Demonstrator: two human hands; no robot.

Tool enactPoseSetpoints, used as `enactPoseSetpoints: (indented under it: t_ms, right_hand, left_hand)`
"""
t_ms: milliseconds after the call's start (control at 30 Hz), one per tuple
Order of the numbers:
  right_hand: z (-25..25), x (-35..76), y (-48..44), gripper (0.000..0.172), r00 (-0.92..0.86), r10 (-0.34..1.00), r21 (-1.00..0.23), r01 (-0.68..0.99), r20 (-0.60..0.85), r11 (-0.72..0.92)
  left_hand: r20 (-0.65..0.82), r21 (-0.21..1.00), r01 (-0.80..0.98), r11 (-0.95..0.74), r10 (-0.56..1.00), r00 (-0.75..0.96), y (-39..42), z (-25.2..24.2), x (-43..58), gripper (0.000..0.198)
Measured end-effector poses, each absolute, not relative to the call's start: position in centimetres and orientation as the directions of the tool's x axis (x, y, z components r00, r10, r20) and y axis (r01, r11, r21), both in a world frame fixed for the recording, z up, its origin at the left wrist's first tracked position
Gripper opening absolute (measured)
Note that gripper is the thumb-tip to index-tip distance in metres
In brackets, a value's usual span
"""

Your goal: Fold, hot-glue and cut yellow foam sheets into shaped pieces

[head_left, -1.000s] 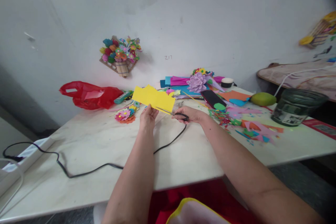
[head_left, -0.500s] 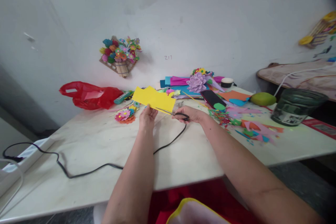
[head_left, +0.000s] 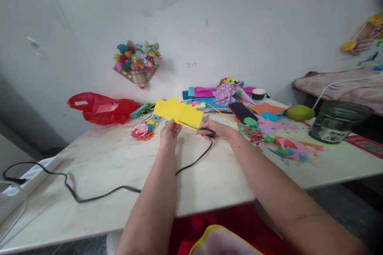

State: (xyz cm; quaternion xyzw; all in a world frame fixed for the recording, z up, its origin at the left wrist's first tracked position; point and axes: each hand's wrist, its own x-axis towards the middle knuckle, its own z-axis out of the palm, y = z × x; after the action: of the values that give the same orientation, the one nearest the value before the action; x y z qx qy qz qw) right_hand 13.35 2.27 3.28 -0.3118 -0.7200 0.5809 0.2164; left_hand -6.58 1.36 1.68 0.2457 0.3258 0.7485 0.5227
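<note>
My left hand (head_left: 170, 130) pinches the lower edge of a yellow craft sheet (head_left: 179, 112), which has an uneven, cut upper edge. In my right hand (head_left: 217, 130) is a pair of scissors (head_left: 207, 130) with black handles. Its blades reach left along the lower edge of the sheet, close to my left fingertips. Both hands are raised over the middle of the table. To the left of the sheet lie several foam flowers (head_left: 142, 130).
A red plastic bag (head_left: 104, 109) lies at the back left. Colourful scraps (head_left: 287, 149), a black phone (head_left: 243, 112) and a green jar (head_left: 332, 123) are on the right. A black cable (head_left: 98, 196) crosses the table (head_left: 104, 167) from a power strip (head_left: 32, 179). A purple flower (head_left: 224, 93) sits behind.
The yellow sheet has shifted slightly right together with my left hand, its right end now closer to the scissor handles. My right hand has hardly moved.
</note>
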Motion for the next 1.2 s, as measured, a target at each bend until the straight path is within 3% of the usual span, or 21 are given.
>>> enactPoseSetpoints:
  t_ms: [1200]
  right_hand:
    - [3.21,13.37,2.35,0.019,-0.709,0.702,-0.974,0.196,-0.061,0.113]
  left_hand:
    - [0.004,0.769,-0.599,-0.225,0.938,-0.347,1.42,1.56,-6.74,0.006]
